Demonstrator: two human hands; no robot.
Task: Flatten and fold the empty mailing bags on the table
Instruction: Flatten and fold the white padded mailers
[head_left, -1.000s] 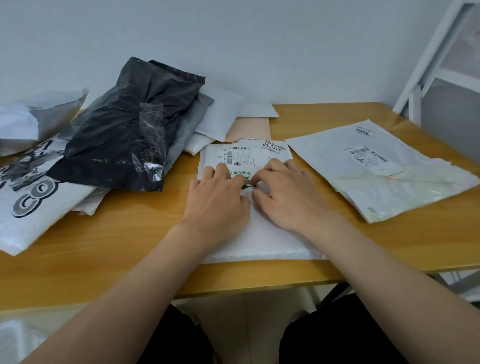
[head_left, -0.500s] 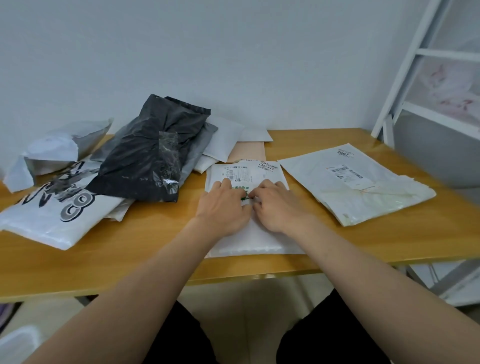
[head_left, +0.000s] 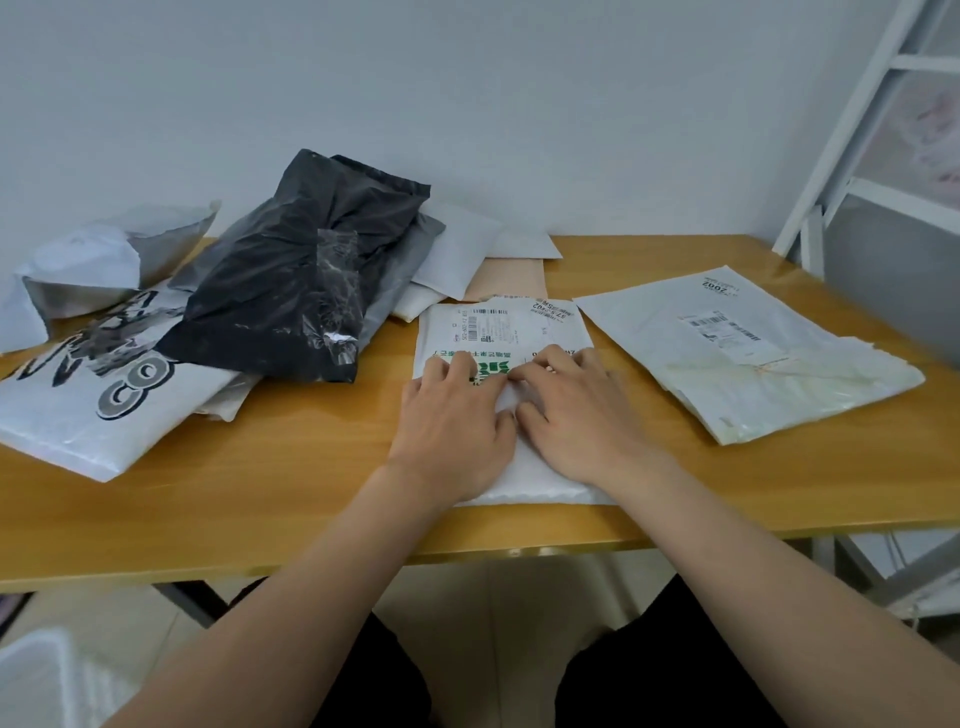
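A white padded mailing bag (head_left: 501, 332) with a shipping label and green print lies flat at the middle of the wooden table (head_left: 291, 467). My left hand (head_left: 454, 418) and my right hand (head_left: 574, 410) rest side by side on its middle, palms down, fingers straight and pressing it down. To the right lies a folded white bag (head_left: 737, 353) with a barcode label. At the left a crumpled black bag (head_left: 301, 275) tops a pile of white and grey bags (head_left: 88, 410).
More white envelopes (head_left: 457, 249) and a tan one (head_left: 511, 278) lie behind the pressed bag near the wall. A white metal frame (head_left: 852, 130) stands at the right end of the table. The table's front edge runs just below my wrists.
The camera has tilted up and back, showing more wall and frame. Both hands stay pressed on the same padded bag, with hardly any shift.
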